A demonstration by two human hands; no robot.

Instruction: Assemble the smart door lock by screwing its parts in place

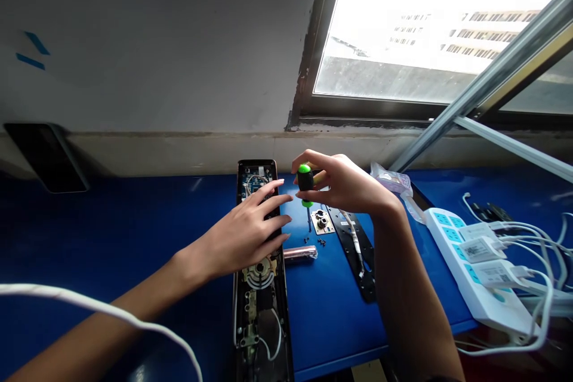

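My right hand (344, 182) pinches a screwdriver (305, 179) with a black and green handle, held upright, its dark shaft pointing down near several small black screws (321, 242). My left hand (250, 230), its fingers spread, lies across a long black device housing (236, 322) with its inside exposed. A blue circuit board shows at the far end, a round metal mechanism nearer, and a white wire at the near end. The hand hides part of the inside. A small square plate with a round part (322, 222) sits just right of the screwdriver tip.
Right of the housing are a pinkish metallic cylinder (301, 253) and a black perforated strip (353, 245) with a cable. A white power strip (452, 239) with chargers stands at the right. A dark panel (47, 158) leans on the wall. A white cable (111, 313) crosses the near left.
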